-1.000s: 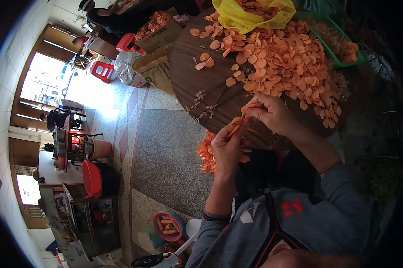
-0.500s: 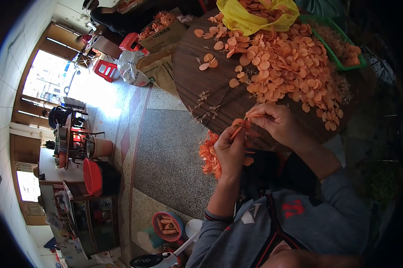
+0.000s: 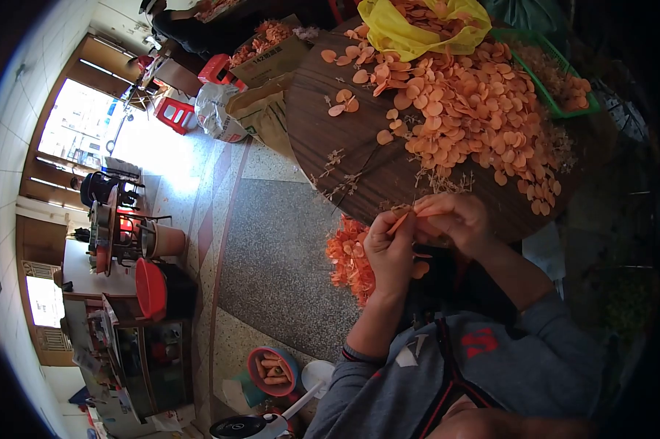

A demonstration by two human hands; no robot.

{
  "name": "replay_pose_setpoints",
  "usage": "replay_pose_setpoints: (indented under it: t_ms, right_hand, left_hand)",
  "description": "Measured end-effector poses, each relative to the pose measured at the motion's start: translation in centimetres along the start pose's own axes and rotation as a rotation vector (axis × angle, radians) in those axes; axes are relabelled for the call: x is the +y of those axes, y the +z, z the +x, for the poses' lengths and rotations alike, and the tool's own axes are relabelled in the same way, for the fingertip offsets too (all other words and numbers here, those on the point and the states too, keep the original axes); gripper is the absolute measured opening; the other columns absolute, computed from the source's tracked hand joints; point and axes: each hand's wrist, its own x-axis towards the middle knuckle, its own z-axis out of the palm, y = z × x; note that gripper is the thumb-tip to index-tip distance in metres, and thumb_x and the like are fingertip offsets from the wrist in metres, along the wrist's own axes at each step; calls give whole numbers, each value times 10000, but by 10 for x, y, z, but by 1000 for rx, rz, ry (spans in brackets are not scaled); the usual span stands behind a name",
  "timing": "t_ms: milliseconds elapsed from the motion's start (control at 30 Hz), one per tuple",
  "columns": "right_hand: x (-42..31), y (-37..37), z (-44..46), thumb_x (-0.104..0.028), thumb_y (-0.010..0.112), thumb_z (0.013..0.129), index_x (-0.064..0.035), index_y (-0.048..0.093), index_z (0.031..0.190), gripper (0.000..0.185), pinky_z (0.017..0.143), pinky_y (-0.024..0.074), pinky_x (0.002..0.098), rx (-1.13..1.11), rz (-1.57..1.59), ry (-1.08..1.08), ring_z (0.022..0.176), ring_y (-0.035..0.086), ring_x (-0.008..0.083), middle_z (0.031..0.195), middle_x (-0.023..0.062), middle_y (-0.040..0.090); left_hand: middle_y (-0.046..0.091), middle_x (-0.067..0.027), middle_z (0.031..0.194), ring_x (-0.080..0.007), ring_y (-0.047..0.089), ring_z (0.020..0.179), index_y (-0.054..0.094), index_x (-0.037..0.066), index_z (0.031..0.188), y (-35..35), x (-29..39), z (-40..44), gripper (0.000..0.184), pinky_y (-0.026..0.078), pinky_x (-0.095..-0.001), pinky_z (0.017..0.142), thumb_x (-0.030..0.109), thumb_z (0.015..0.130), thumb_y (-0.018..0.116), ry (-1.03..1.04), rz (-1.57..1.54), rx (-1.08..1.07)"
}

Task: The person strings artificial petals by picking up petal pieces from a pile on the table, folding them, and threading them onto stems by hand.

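Just off the near edge of the round brown table point(image 3: 315, 102), my hands are close together. My left hand point(image 3: 390, 256) pinches an orange petal-like piece point(image 3: 398, 222) between thumb and fingers. My right hand point(image 3: 459, 223) is closed on another orange petal beside it; whether a thin stem joins the two is too small to tell. A large pile of round orange petals point(image 3: 476, 110) covers much of the table. Thin pale stems point(image 3: 348, 181) lie near its edge. Below my left hand hangs a bunch of orange petals point(image 3: 349, 256), partly hidden by the hand.
A yellow bag point(image 3: 388, 36) of petals and a green basket point(image 3: 573, 112) stand at the table's far side. A cardboard box point(image 3: 267, 67), a plastic bag point(image 3: 214, 110) and a red stool point(image 3: 174, 115) are beyond. A bucket point(image 3: 297, 372) holding tan pieces stands on the floor. Another person point(image 3: 191, 33) is far back.
Both hands have shifted slightly right, and my right hand has drawn nearer to my left. Each still pinches orange petals. The view has shifted slightly.
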Motion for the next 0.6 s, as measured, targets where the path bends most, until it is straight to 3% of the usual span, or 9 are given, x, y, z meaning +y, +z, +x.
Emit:
replay_pose_setpoints:
  t_ms: [167, 267, 367, 467, 500, 600]
  right_hand:
    - [4, -21, 12, -107, 617, 827, -5, 624, 868, 110, 748, 479, 238, 91, 424, 375, 818, 612, 147, 885, 74, 635]
    - [-1, -21, 24, -148, 629, 833, -14, 625, 827, 135, 664, 450, 207, -62, 83, 368, 733, 566, 70, 784, 22, 611]
    - [6, -22, 23, -175, 622, 849, -28, 620, 798, 156, 602, 411, 191, -80, -53, 332, 673, 508, 25, 714, -20, 578]
    - [13, -24, 21, -180, 609, 862, -28, 611, 783, 171, 579, 395, 183, 67, 84, 433, 644, 481, 16, 685, -40, 557]
    - [14, -27, 21, -173, 599, 869, -35, 614, 794, 158, 584, 397, 178, 77, 107, 449, 642, 485, 12, 703, -41, 566]
    - [28, -30, 19, -182, 599, 872, -43, 615, 800, 158, 584, 399, 179, 200, 335, 446, 635, 490, 13, 715, -40, 571]
  left_hand:
    - [598, -65, 764, -76, 567, 573, 571, 3, 993, 6, 5, 1, 139, 514, -194, 403, 66, 869, 555, -69, -29, -20]
    - [602, -89, 830, -100, 590, 610, 567, -10, 1022, 9, 4, -1, 169, 541, -213, 443, 53, 866, 556, -79, -11, -113]
    - [602, -106, 898, -133, 616, 671, 532, -16, 1097, 7, -4, -1, 240, 557, -230, 480, 43, 865, 550, -102, -44, -151]
    - [608, -112, 917, -141, 631, 706, 474, 0, 1162, 5, 2, 0, 293, 546, -229, 503, 32, 876, 524, -109, -124, -238]
    - [591, -131, 1008, -165, 626, 833, 416, -5, 1214, 1, 1, 1, 361, 561, -263, 640, 22, 871, 527, -132, -154, -284]
    - [572, -119, 1064, -183, 599, 927, 397, -7, 1228, -4, -5, -2, 393, 530, -297, 783, 19, 864, 542, -103, -186, -300]
